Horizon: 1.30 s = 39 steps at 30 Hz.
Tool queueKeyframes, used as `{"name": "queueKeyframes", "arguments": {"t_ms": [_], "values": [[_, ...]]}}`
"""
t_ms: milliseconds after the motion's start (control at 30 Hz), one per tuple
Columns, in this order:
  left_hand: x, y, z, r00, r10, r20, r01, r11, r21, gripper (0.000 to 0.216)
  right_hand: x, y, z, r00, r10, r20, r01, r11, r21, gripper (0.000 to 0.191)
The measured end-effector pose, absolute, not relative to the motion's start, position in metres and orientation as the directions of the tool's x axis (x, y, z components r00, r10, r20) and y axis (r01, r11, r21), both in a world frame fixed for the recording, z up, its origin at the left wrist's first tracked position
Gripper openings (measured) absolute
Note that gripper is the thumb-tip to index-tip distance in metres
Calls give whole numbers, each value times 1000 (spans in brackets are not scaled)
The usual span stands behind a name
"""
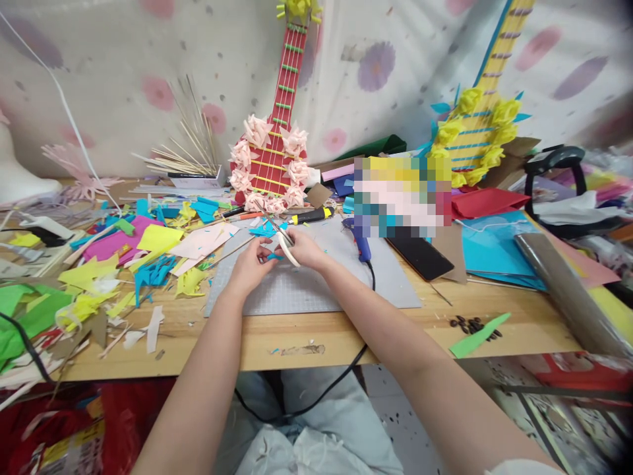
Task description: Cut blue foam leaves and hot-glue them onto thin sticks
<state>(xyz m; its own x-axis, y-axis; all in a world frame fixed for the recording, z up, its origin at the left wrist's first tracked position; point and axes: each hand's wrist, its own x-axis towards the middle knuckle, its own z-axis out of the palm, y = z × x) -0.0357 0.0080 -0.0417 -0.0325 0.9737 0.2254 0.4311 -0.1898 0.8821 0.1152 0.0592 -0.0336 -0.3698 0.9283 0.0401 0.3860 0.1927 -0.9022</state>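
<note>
Over the grey cutting mat (316, 290), my left hand (251, 262) pinches a small piece of blue paper (273, 256) between its fingertips. My right hand (304, 249) grips a pair of white-handled scissors (288, 249), whose blades point away from me. Both hands are close together, almost touching. More blue paper scraps (264, 229) lie on the mat just beyond the hands. A yellow and black utility knife (313, 215) rests past my right hand. To the right on the mat is a blue glue gun (362, 241) with a black cord.
A red paper guitar (270, 161) with pink flowers leans at the back; a yellow one (475, 138) stands right. Coloured scraps (161, 239) cover the left of the table. A black phone (419, 253), blue sheets (499, 251) and dark beads (472, 324) lie right.
</note>
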Motion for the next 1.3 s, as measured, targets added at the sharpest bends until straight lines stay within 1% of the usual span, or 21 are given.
{"name": "queueKeyframes", "arguments": {"t_ms": [67, 133, 200, 233, 300, 367, 467, 500, 567, 633, 700, 733, 767, 833, 867, 967, 1100, 1167, 1300], "values": [[-31, 9, -42, -109, 969, 223, 324, -177, 929, 46, 113, 60, -33, -334, 942, 36, 373, 167, -913, 26], [-26, 12, -42, -235, 951, 199, 147, -168, 975, 48, 111, 60, -31, -262, 965, 24, 296, 104, -949, 25], [-21, 14, -42, -335, 937, 96, -81, -130, 988, 46, 108, 58, -30, -168, 986, -15, 167, 13, -986, 27], [-19, 15, -41, -351, 936, 20, -198, -95, 976, 44, 106, 57, -29, -125, 991, -40, 100, -28, -995, 27], [-14, 15, -40, -315, 942, -112, -379, -17, 925, 38, 99, 54, -30, -60, 995, -74, 7, -73, -997, 29], [-9, 15, -40, -259, 953, -160, -464, 23, 886, 29, 92, 51, -33, -8, 997, -81, -16, -82, -997, 30], [-7, 16, -41, -272, 950, -151, -477, 3, 879, 21, 87, 47, -35, 24, 997, -79, -21, -79, -997, 32], [-8, 17, -41, -292, 944, -150, -476, -7, 879, 20, 88, 46, -34, 1, 997, -76, -22, -76, -997, 33], [-11, 18, -42, -326, 934, -144, -471, -29, 882, 19, 97, 44, -28, -129, 989, -69, 24, -67, -997, 34], [-16, 20, -42, -340, 932, -122, -456, -50, 889, 18, 112, 43, -18, -331, 941, -70, 178, -10, -984, 34], [-22, 23, -42, -343, 935, -90, -434, -73, 898, 19, 131, 44, -8, -479, 875, -70, 399, 146, -905, 38], [-24, 24, -43, -339, 938, -73, -427, -84, 900, 19, 140, 45, -3, -516, 853, -81, 503, 226, -834, 40], [-26, 24, -43, -331, 942, -59, -426, -93, 900, 20, 148, 46, 0, -546, 832, -97, 572, 285, -769, 41], [-27, 24, -44, -300, 953, -44, -442, -97, 892, 22, 161, 48, 5, -604, 781, -161, 628, 340, -700, 43], [-26, 24, -44, -275, 961, -44, -456, -89, 886, 23, 165, 49, 6, -633, 748, -199, 623, 341, -704, 43], [-22, 20, -42, -195, 979, -59, -492, -45, 869, 24, 170, 52, 6, -720, 634, -281, 558, 289, -778, 43], [-17, 16, -39, -113, 991, -77, -526, 6, 851, 21, 168, 53, 8, -825, 479, -299, 461, 264, -848, 44], [-16, 15, -38, -96, 992, -86, -545, 20, 838, 20, 167, 53, 9, -844, 445, -299, 438, 250, -864, 44], [-17, 16, -36, -105, 990, -96, -568, 20, 823, 19, 164, 52, 8, -833, 461, -305, 428, 187, -884, 44]]}}
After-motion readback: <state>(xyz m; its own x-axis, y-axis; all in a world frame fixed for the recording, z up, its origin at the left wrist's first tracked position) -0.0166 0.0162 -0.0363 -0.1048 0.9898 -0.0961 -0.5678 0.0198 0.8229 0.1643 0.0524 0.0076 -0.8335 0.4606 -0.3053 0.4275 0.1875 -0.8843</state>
